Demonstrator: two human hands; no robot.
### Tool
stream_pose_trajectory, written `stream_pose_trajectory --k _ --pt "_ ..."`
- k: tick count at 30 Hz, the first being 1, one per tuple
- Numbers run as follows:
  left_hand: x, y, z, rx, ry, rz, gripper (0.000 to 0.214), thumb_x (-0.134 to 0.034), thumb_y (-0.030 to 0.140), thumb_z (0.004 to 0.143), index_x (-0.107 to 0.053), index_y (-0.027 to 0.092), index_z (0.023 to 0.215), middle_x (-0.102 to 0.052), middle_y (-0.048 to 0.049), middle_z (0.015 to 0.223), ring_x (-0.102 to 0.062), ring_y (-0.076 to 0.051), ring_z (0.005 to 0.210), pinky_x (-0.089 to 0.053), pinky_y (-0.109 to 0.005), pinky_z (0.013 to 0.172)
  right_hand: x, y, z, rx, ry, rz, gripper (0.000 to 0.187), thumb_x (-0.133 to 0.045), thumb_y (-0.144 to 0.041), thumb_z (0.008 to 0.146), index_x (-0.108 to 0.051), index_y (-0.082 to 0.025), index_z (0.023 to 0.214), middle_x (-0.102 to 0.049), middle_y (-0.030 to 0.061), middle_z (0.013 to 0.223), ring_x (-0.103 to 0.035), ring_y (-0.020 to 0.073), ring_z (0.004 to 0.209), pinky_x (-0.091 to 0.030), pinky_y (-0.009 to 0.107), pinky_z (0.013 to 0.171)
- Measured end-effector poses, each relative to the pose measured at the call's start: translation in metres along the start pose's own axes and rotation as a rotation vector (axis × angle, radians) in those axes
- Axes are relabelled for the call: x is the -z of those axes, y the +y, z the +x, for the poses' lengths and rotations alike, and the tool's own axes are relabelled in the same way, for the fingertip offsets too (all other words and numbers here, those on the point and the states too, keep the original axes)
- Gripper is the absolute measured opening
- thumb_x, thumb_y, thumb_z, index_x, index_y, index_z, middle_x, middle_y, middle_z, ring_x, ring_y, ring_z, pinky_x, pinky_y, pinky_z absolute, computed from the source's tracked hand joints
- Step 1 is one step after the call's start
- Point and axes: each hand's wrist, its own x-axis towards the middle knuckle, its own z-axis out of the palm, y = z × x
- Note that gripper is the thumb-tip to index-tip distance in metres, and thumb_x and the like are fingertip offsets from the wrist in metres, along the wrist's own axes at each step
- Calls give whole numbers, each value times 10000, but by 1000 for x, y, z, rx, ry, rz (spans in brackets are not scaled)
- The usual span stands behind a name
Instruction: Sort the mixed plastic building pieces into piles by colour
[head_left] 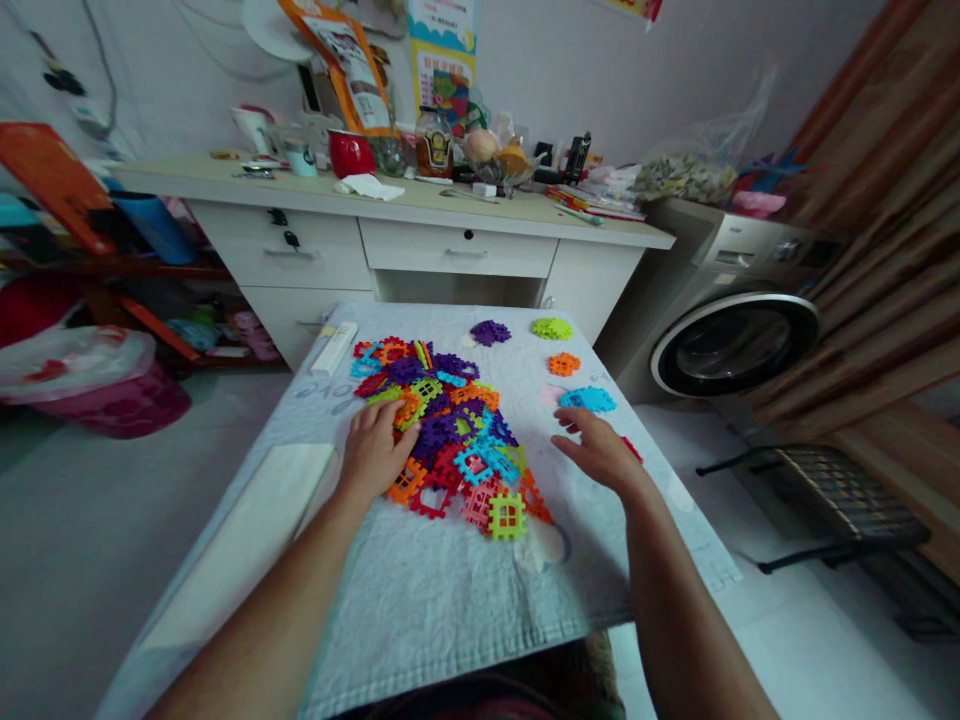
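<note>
A mixed heap of colourful plastic interlocking building pieces (442, 430) lies in the middle of the cloth-covered table (450, 610). My left hand (375, 445) rests on the heap's left edge, fingers spread over orange and green pieces. To the right, my right hand (596, 450) hovers with its fingers apart, just in front of a small pile of blue pieces (587, 399). Partly hidden behind that hand is a red piece (631, 449). Farther back are single-colour groups: orange pieces (564, 364), lime green pieces (552, 328) and purple pieces (490, 333).
A long white box (240, 540) and a smaller white bar (334, 349) lie along the table's left side. Beyond stands a white desk (457, 250) crowded with jars and books. A washing machine (735, 320) is at right, with a stool (855, 490) nearer.
</note>
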Motion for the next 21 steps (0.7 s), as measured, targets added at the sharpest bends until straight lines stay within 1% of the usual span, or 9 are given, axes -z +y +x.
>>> stream_pose_trajectory --k 2,4,6,8,11,16,21 --pt "0 0 0 2 1 0 420 -461 447 906 -573 184 1214 -601 -136 1207 -532 -290 1165 -403 -466 1040 -20 -24 11 103 -51 2 313 -630 -218 850 -637 -155 1157 -672 115 1065 -639 203 952 -487 332 869" --pt "0 0 0 0 7 -1 413 -472 442 902 -573 187 1211 -600 -134 1213 -531 -288 1172 -397 -463 1049 -39 -40 19 158 -47 -18 329 -609 -182 854 -626 -138 1180 -654 129 1107 -613 210 1015 -457 338 932" --pt "0 0 0 -2 14 -1 408 -477 435 900 -576 185 1207 -600 -137 1213 -529 -291 1176 -394 -466 1054 -55 -46 24 162 -33 -55 375 -610 -157 837 -611 -128 1211 -635 139 1135 -584 223 1065 -427 347 973" --pt "1 1 1 1 13 0 404 -475 430 901 -578 182 1203 -602 -140 1208 -530 -294 1172 -397 -467 1049 -65 -46 26 137 -27 -80 398 -625 -159 819 -607 -129 1215 -629 136 1113 -570 233 1065 -418 351 972" --pt "2 3 1 4 6 -3 407 -473 431 901 -580 179 1203 -601 -141 1205 -531 -297 1164 -405 -467 1039 -70 -40 26 95 -6 -69 363 -629 -164 815 -619 -141 1177 -629 112 1047 -572 222 1007 -429 334 923" --pt "1 2 1 1 9 -2 414 -464 432 905 -580 175 1210 -602 -143 1196 -530 -300 1162 -403 -470 1042 -66 -35 22 86 6 12 253 -618 -138 818 -657 -157 1068 -644 78 984 -587 183 891 -440 290 831" --pt "0 1 1 -4 2 -1 434 -460 449 909 -582 158 1207 -594 -154 1213 -525 -302 1170 -400 -466 1049 -64 -32 18 74 81 107 238 -614 -159 824 -672 -161 1054 -675 77 995 -610 174 868 -458 283 820"
